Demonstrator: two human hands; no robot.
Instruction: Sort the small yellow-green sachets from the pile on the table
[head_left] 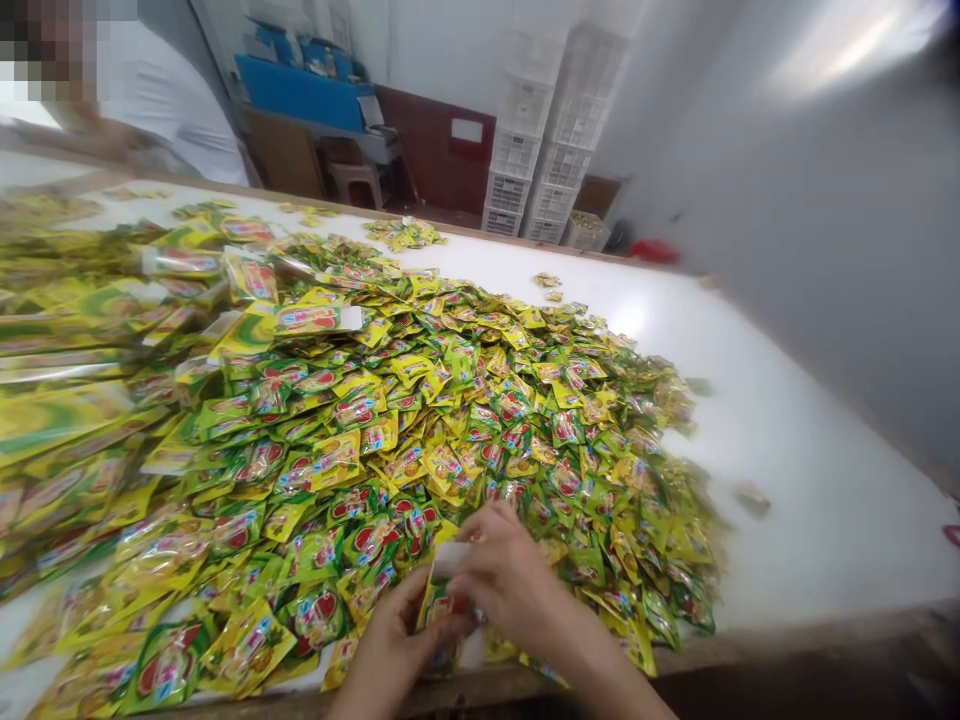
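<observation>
Near the front edge of the table, my left hand is closed round a small printed carton with a white flap standing up. My right hand reaches over from the right, its fingers closed at the carton's top by the flap. Its fingertips partly hide the carton's opening, so I cannot see what is inside. All around both hands spreads a big heap of small yellow and green sachets with red fruit pictures. On the heap's left lie several printed cartons, one of them a yellow carton with a white end.
The heap covers much of the white table. A few stray sachets lie beyond it. Stacked white crates and a blue desk stand behind. At the far left is a person in a white top.
</observation>
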